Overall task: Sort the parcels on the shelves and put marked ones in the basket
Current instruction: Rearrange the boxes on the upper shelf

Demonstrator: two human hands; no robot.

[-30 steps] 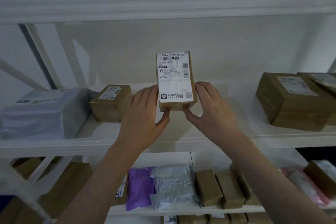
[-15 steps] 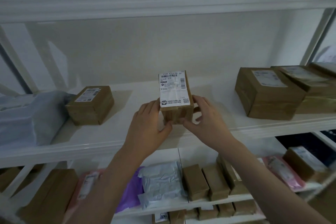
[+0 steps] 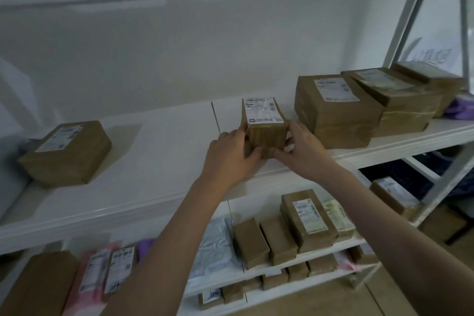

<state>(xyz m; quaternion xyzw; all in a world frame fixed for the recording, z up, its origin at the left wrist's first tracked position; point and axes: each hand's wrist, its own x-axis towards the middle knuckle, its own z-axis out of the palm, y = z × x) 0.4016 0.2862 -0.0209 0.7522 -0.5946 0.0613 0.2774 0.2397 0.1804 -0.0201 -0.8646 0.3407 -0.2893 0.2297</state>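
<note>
A small brown parcel (image 3: 264, 126) with a white label on top rests flat on the middle white shelf (image 3: 159, 141). My left hand (image 3: 229, 154) grips its left side and my right hand (image 3: 301, 152) grips its right side, thumbs against its front face. Just right of it stand larger brown parcels (image 3: 333, 113), close to my right hand. Another brown parcel (image 3: 66, 152) lies at the shelf's left. No basket is in view.
The lower shelf (image 3: 269, 268) carries several small brown boxes, a grey mailer bag (image 3: 213, 249), and pink and purple bags at left. More boxes sit on a shelf below. The metal shelf frame (image 3: 400, 20) rises at the right. A grey bag lies at the far left.
The parcel, held upright above the shelf a second ago, has been tipped flat and moved right onto the shelf beside the larger boxes. Both hands remain on it.
</note>
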